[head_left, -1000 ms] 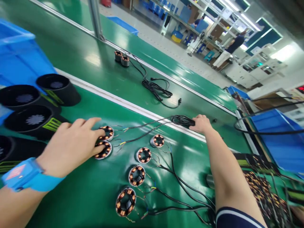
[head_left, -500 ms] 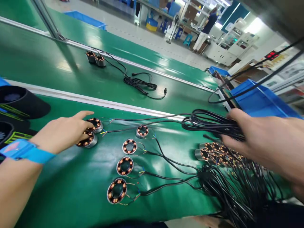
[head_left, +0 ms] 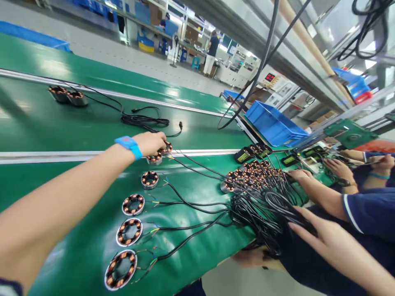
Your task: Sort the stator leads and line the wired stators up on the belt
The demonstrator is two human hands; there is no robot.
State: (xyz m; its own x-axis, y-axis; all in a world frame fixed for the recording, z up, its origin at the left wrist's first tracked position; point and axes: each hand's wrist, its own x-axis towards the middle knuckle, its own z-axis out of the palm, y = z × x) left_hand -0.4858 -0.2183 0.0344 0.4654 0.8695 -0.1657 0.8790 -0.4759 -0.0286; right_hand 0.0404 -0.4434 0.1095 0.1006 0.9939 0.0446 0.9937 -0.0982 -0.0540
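Note:
My left hand [head_left: 150, 144], with a blue band on its wrist, is closed on two motor stators [head_left: 154, 158] with copper windings, near the white strip. Their black leads run right across the green bench. Thumb and fingers of my right hand [head_left: 322, 236] hold a coiled bundle of black cable [head_left: 282, 204] beside a heap of black cables [head_left: 247, 211]. Below my left hand, a column of several stators lies on the bench, from a near one [head_left: 121, 270] to a far one [head_left: 149, 179], their colored wire ends joined to black cables.
A cluster of stators [head_left: 251, 174] sits at right, by a co-worker's hand [head_left: 300, 176]; another co-worker's hands [head_left: 339, 170] are farther right. Two stators [head_left: 68, 96] with a cable [head_left: 145, 120] lie beyond the white strip. A blue bin [head_left: 274, 123] stands behind; black cables hang overhead.
The view has turned right, bringing co-workers into sight. My left hand has carried the two stators rightward, past the column. My right hand has brought the cable bundle nearer the heap.

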